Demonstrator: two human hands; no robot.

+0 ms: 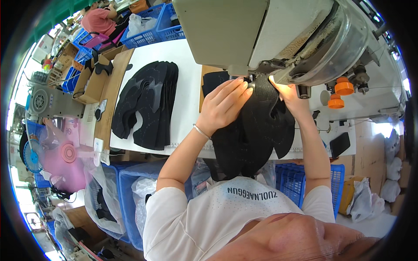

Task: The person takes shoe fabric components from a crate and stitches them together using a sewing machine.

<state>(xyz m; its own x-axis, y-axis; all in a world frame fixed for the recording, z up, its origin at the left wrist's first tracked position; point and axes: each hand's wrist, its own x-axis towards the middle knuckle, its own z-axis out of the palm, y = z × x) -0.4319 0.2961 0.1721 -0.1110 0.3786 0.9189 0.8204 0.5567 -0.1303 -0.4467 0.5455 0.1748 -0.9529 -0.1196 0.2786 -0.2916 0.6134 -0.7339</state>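
Note:
A black fabric piece with a coarse mesh part lies under the head of a sewing machine, its lower part hanging over the table's near edge. My left hand rests on the piece from the left, fingers stretched out and tips close to the presser foot; its thumb is hidden. On the other side, my right hand grips the edge of the piece, thumb on top and the other fingers mostly out of sight. The needle cannot be made out. Left of my hands lies a stack of curved black fabric pieces.
Orange knobs jut from the machine's right side. A dark flat object lies on the table at right. Blue crates stand below the table. A pink fan is at left, and another person sits at the far left.

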